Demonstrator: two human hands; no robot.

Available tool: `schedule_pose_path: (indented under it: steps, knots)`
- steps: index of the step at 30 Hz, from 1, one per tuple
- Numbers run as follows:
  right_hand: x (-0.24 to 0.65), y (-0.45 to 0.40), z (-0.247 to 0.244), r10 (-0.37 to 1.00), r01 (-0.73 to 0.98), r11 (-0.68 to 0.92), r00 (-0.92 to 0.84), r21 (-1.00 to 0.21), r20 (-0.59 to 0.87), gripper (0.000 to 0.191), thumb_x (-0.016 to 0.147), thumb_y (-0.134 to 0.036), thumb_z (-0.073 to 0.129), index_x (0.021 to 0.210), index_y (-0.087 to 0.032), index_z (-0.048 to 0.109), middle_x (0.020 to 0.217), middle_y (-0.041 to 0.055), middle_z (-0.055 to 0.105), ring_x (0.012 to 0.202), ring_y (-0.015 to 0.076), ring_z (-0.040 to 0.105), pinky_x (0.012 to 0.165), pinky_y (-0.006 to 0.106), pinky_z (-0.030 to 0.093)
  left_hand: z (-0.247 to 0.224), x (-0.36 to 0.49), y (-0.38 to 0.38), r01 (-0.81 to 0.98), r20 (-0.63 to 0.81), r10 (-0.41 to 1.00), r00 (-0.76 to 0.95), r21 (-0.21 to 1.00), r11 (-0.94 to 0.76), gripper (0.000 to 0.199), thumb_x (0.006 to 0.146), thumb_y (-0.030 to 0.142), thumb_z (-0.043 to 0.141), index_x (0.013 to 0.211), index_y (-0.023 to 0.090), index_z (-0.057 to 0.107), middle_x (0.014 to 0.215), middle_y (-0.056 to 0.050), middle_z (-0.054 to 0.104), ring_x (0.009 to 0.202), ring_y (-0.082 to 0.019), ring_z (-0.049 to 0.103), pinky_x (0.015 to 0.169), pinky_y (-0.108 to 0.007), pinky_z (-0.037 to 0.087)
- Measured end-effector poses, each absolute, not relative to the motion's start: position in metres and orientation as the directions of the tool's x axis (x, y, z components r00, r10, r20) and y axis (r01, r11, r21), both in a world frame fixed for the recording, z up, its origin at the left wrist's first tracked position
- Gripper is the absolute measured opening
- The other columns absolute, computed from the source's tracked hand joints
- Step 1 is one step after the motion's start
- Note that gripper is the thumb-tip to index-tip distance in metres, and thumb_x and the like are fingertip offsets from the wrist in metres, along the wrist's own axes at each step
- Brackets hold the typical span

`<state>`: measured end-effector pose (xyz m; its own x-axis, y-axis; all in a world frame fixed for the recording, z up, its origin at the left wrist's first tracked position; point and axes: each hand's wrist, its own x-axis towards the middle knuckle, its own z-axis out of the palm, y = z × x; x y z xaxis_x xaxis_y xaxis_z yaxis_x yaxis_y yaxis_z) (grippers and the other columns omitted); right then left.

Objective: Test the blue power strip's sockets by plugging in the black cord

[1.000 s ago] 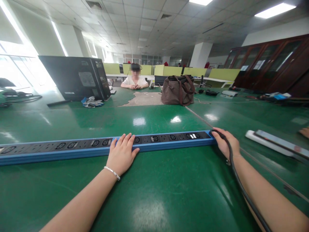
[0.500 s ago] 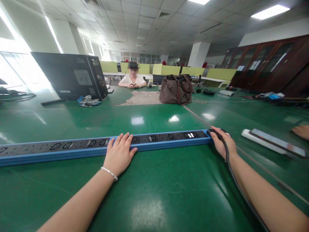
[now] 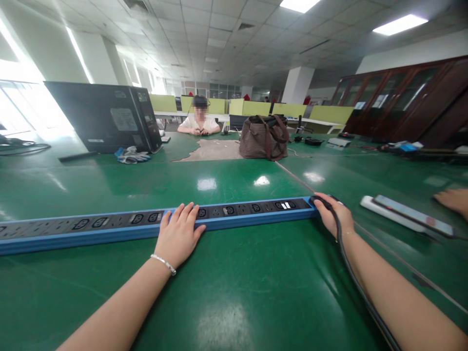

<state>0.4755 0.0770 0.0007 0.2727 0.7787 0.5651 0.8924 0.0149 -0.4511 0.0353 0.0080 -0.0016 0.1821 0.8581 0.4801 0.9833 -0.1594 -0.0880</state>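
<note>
A long blue power strip [image 3: 234,223] with a row of black sockets lies across the green table, running out of view at the left. My left hand [image 3: 180,233] rests flat over its middle, fingers a little apart, thumb by the near edge. At the strip's right end my right hand [image 3: 335,214] is closed round the end piece, where a thick black cable [image 3: 345,253] comes out. That cable passes over the hand and runs along my forearm to the bottom edge. The palm side of the right hand is hidden.
A black computer case [image 3: 109,117] and gloves [image 3: 132,155] stand at the back left. A brown bag [image 3: 263,137] sits at mid-table, a person [image 3: 199,119] beyond it. Right of me lie a phone [image 3: 413,214], a white bar [image 3: 393,214] and another person's hand [image 3: 453,201].
The whole view has shifted slightly, things appearing a little further left. Both hands keep their places on the power strip.
</note>
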Motion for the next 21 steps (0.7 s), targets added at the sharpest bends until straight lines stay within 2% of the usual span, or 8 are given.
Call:
schedule_pose_path:
  steps: [4, 11, 21]
  knots:
    - [0.4748, 0.0759, -0.0024, 0.758, 0.898, 0.039, 0.259, -0.438, 0.599, 0.041, 0.080, -0.045, 0.046, 0.111, -0.026, 0.064, 0.106, 0.0073, 0.067, 0.099, 0.0277, 0.060, 0.088, 0.044, 0.045, -0.0002, 0.0359, 0.0077, 0.983, 0.473, 0.862, 0.182, -0.086, -0.161, 0.051, 0.088, 0.043, 0.038, 0.131, 0.016, 0.045, 0.136, -0.009, 0.049, 0.127, -0.028, 0.040, 0.103, -0.048, 0.026]
    - [0.4796, 0.0724, -0.0056, 0.769, 0.902, 0.088, 0.208, -0.423, 0.605, 0.042, 0.081, -0.044, 0.047, 0.115, -0.026, 0.062, 0.112, 0.0065, 0.065, 0.104, 0.0264, 0.059, 0.092, 0.043, 0.044, -0.0004, 0.0358, 0.0085, 0.983, 0.475, 0.861, 0.181, -0.081, -0.162, 0.051, 0.088, 0.043, 0.038, 0.131, 0.016, 0.045, 0.136, -0.009, 0.049, 0.127, -0.028, 0.040, 0.104, -0.048, 0.026]
    - [0.4718, 0.0741, -0.0051, 0.734, 0.907, -0.038, 0.309, -0.418, 0.605, 0.047, 0.081, -0.051, 0.045, 0.116, -0.026, 0.062, 0.106, 0.0078, 0.067, 0.098, 0.0272, 0.060, 0.085, 0.042, 0.047, -0.0010, 0.0352, 0.0079, 0.983, 0.481, 0.858, 0.181, -0.070, -0.168, 0.052, 0.088, 0.043, 0.036, 0.132, 0.017, 0.044, 0.137, -0.010, 0.049, 0.127, -0.028, 0.040, 0.104, -0.048, 0.026]
